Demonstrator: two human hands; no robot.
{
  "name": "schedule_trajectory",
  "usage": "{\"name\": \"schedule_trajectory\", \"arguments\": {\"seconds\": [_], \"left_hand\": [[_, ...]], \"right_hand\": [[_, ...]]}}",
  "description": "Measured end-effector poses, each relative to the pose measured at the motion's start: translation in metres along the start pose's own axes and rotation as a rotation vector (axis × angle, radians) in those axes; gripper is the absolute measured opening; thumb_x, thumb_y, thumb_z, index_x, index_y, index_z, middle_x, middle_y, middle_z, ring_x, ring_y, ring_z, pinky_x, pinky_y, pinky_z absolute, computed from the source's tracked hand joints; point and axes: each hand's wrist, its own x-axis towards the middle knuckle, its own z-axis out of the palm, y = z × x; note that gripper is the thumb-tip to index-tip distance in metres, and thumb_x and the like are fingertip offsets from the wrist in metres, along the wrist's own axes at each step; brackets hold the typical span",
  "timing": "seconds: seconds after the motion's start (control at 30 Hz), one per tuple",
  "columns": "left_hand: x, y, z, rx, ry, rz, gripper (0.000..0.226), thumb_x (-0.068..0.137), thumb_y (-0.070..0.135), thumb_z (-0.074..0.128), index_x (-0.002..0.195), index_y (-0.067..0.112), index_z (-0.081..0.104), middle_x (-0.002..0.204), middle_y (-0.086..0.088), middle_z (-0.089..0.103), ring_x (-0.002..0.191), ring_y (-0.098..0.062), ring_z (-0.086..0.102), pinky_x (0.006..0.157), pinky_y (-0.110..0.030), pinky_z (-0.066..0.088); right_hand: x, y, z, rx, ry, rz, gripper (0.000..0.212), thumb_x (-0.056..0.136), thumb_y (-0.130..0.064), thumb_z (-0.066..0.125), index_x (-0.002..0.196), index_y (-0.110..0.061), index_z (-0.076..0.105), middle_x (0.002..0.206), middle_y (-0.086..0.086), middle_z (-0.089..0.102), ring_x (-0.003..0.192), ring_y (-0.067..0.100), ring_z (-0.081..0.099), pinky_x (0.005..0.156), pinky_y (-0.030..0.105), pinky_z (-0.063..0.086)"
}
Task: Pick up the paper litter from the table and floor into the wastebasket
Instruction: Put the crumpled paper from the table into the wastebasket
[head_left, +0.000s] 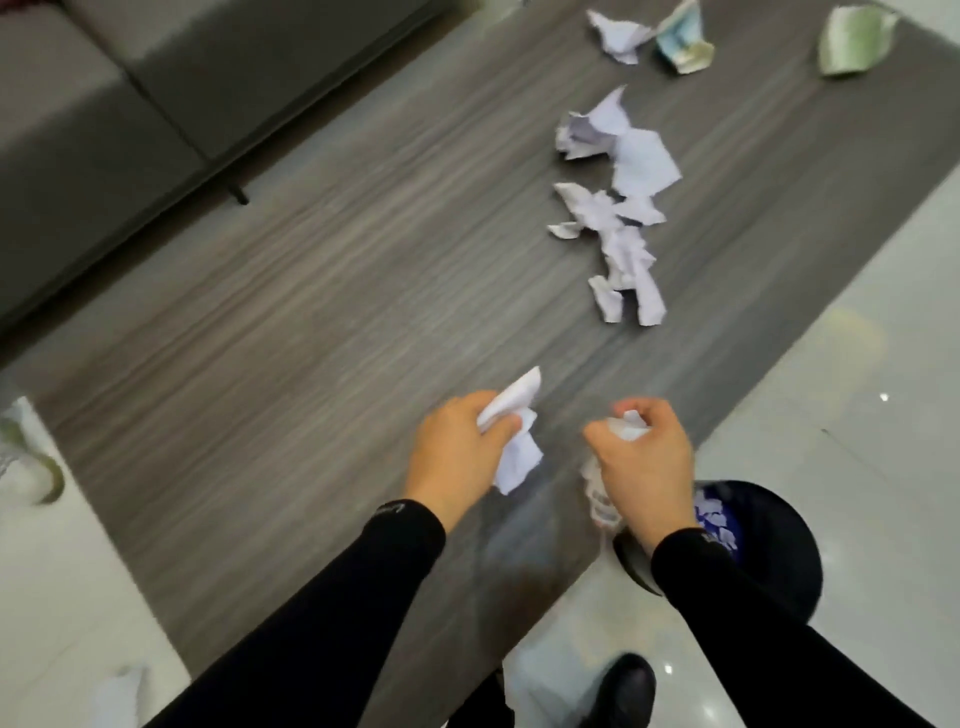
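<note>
A long grey wood-grain table fills most of the view, with a grey upholstered sofa beyond its left edge and glossy white floor tiles to its right. A dark round wastebasket stands on the tiles just beside the table's near right corner, with white paper scraps inside it. On the table's far half lies a trail of crumpled white paper pieces, and farther off a greenish crumpled sheet and a blue-and-yellow printed wad. More litter lies on the floor at the left, a pale crumpled piece. The left hand, in a black sleeve, is curled closed around a white crumpled sheet above the table. The right hand is clenched on a small white paper wad, near the wastebasket. A black shoe shows below.
</note>
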Motion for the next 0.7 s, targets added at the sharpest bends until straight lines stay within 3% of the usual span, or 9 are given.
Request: {"name": "schedule_trajectory", "arguments": {"seconds": [0.1, 0.2, 0.27, 0.37, 0.47, 0.53, 0.7], "left_hand": [[-0.008, 0.045, 0.052, -0.011, -0.115, 0.069, 0.013, 0.08, 0.033, 0.059, 0.084, 0.024, 0.067, 0.081, 0.003, 0.07, 0.08, -0.02, 0.065, 0.071, -0.036, 0.051], [-0.021, 0.074, 0.109, 0.033, -0.264, 0.122, 0.015, 0.082, 0.031, 0.054, 0.085, 0.022, 0.066, 0.083, 0.001, 0.069, 0.08, -0.022, 0.063, 0.071, -0.038, 0.052], [-0.029, 0.084, 0.14, 0.068, -0.355, 0.138, 0.017, 0.084, 0.027, 0.05, 0.091, 0.021, 0.065, 0.089, -0.003, 0.069, 0.084, -0.025, 0.063, 0.075, -0.042, 0.054], [-0.038, 0.091, 0.185, 0.147, -0.412, 0.115, 0.018, 0.085, 0.027, 0.05, 0.096, 0.02, 0.062, 0.092, -0.002, 0.068, 0.087, -0.026, 0.062, 0.071, -0.033, 0.049], [-0.043, 0.091, 0.217, 0.227, -0.402, 0.074, 0.017, 0.085, 0.028, 0.051, 0.094, 0.016, 0.06, 0.092, -0.005, 0.067, 0.088, -0.027, 0.06, 0.065, -0.027, 0.038], [-0.047, 0.091, 0.235, 0.249, -0.406, 0.042, 0.025, 0.085, 0.028, 0.052, 0.103, 0.015, 0.063, 0.098, -0.006, 0.069, 0.089, -0.027, 0.061, 0.068, -0.027, 0.041], [-0.052, 0.088, 0.268, 0.312, -0.415, 0.019, 0.028, 0.085, 0.031, 0.053, 0.106, 0.015, 0.063, 0.1, -0.008, 0.069, 0.087, -0.026, 0.06, 0.07, -0.027, 0.043]], "right_hand": [[0.013, 0.033, -0.063, 0.082, 0.183, 0.135, 0.02, 0.072, -0.019, 0.065, 0.09, -0.021, 0.055, 0.072, -0.003, 0.058, 0.056, 0.008, 0.053, 0.05, 0.013, 0.043], [0.019, 0.075, -0.123, 0.097, 0.3, 0.248, 0.018, 0.074, -0.021, 0.064, 0.09, -0.021, 0.055, 0.074, -0.003, 0.058, 0.06, 0.005, 0.053, 0.048, 0.016, 0.04], [0.021, 0.097, -0.15, 0.091, 0.313, 0.295, 0.019, 0.076, -0.022, 0.064, 0.093, -0.02, 0.055, 0.078, -0.003, 0.057, 0.065, 0.005, 0.052, 0.047, 0.016, 0.041], [0.023, 0.129, -0.181, 0.104, 0.314, 0.333, 0.022, 0.076, -0.018, 0.064, 0.097, -0.014, 0.057, 0.076, -0.007, 0.055, 0.067, 0.009, 0.052, 0.063, 0.025, 0.043], [0.024, 0.152, -0.197, 0.147, 0.325, 0.363, 0.021, 0.075, -0.015, 0.065, 0.095, -0.013, 0.057, 0.073, -0.008, 0.054, 0.064, 0.009, 0.052, 0.056, 0.023, 0.043], [0.025, 0.166, -0.205, 0.188, 0.325, 0.378, 0.02, 0.076, -0.015, 0.065, 0.094, -0.013, 0.057, 0.074, -0.007, 0.055, 0.064, 0.009, 0.053, 0.057, 0.023, 0.043], [0.032, 0.187, -0.218, 0.284, 0.283, 0.41, 0.02, 0.078, -0.02, 0.068, 0.092, -0.015, 0.054, 0.076, -0.003, 0.057, 0.065, 0.011, 0.055, 0.056, 0.022, 0.045]]}}
